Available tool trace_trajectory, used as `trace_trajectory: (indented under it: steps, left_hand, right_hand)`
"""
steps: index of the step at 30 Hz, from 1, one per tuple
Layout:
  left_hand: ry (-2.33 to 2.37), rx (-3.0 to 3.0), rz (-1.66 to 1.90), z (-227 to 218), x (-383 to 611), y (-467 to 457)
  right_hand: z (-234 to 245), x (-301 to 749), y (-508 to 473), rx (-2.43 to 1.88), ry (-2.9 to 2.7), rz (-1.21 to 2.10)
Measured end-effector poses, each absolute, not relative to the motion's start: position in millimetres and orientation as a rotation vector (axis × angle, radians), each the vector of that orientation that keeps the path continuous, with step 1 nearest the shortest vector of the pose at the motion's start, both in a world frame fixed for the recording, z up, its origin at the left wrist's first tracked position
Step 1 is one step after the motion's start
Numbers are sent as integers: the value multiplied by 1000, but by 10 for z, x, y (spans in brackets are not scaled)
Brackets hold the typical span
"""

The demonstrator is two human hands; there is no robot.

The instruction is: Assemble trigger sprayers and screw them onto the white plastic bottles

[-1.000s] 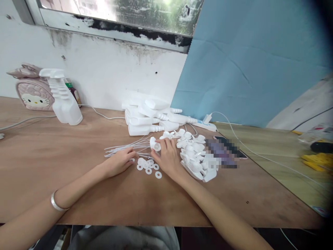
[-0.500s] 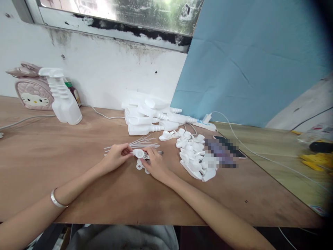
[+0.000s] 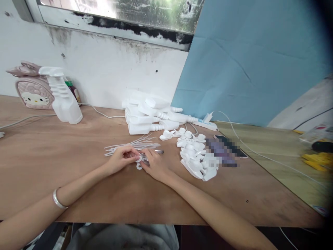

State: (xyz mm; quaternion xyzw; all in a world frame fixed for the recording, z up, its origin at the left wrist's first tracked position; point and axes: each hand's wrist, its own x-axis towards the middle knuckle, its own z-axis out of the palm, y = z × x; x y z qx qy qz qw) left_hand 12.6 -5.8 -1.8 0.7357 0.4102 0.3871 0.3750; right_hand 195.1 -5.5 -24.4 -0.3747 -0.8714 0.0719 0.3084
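My left hand [image 3: 121, 159] and my right hand [image 3: 154, 164] meet over the wooden table [image 3: 78, 180], fingers curled round a small white spray-head part [image 3: 142, 158] held between them. A white washer ring [image 3: 139, 166] shows just below the fingertips; other rings are hidden under my right hand. A bundle of thin white tubes [image 3: 132, 144] lies just behind my hands. To the right sits a heap of white spray-head parts [image 3: 194, 152].
A stack of white bottles [image 3: 148, 116] lies behind the tubes. An assembled white spray bottle [image 3: 62, 99] and a pink bag [image 3: 32, 92] stand at the back left. A blurred phone [image 3: 225, 151], a white cable [image 3: 260, 152] and yellow items [image 3: 316, 159] are at the right.
My right hand brought a spray-head part from the heap side toward the left hand. Both hands now close on it over the rings, which are mostly covered.
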Motion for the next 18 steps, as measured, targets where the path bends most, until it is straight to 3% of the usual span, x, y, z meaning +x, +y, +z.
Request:
trace_trajectory:
  steps: [18]
  left_hand:
    - [1111, 2228, 974, -60, 105, -53]
  right_hand:
    - [-233, 1953, -76, -998, -2320, 121]
